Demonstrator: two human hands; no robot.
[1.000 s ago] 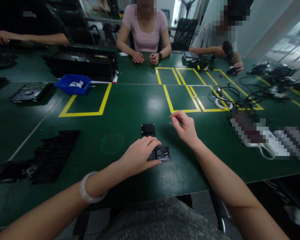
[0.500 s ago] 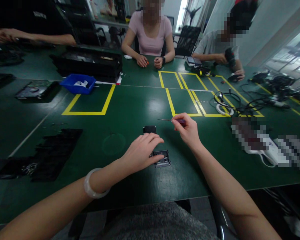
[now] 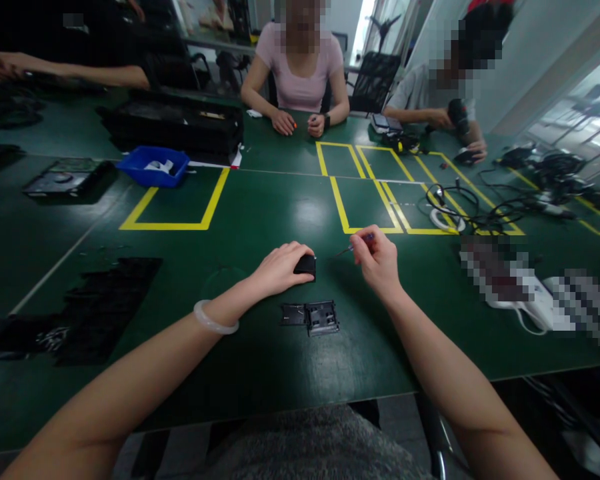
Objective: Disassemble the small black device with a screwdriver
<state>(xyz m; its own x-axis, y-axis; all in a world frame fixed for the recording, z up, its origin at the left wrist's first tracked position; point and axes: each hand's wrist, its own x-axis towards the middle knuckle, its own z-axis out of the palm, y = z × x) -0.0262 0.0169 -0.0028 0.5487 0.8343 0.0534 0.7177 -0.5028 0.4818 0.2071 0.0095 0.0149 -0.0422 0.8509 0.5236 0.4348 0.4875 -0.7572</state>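
Observation:
My left hand (image 3: 283, 268) is closed around a small black box-like part (image 3: 306, 266), fingers on its far side and thumb on its near side. A screwdriver (image 3: 344, 251) is pinched in my right hand (image 3: 377, 257), its thin shaft pointing left toward the black part with a gap between them. Closer to me, an opened black plastic case (image 3: 323, 317) lies flat, with a flatter panel (image 3: 294, 314) joined or touching at its left; I cannot tell which.
Black plastic pieces (image 3: 107, 307) with small metal bits lie at left. Beyond are a blue tray (image 3: 153, 167), a hard drive (image 3: 67, 179) and a long black housing (image 3: 175, 127). Cables (image 3: 473, 203) and a white power strip (image 3: 540, 300) lie right. Co-workers sit across the table.
My left hand has moved away from the opened case and taken hold of the black part. The screwdriver in my right hand has tilted, its tip now lower.

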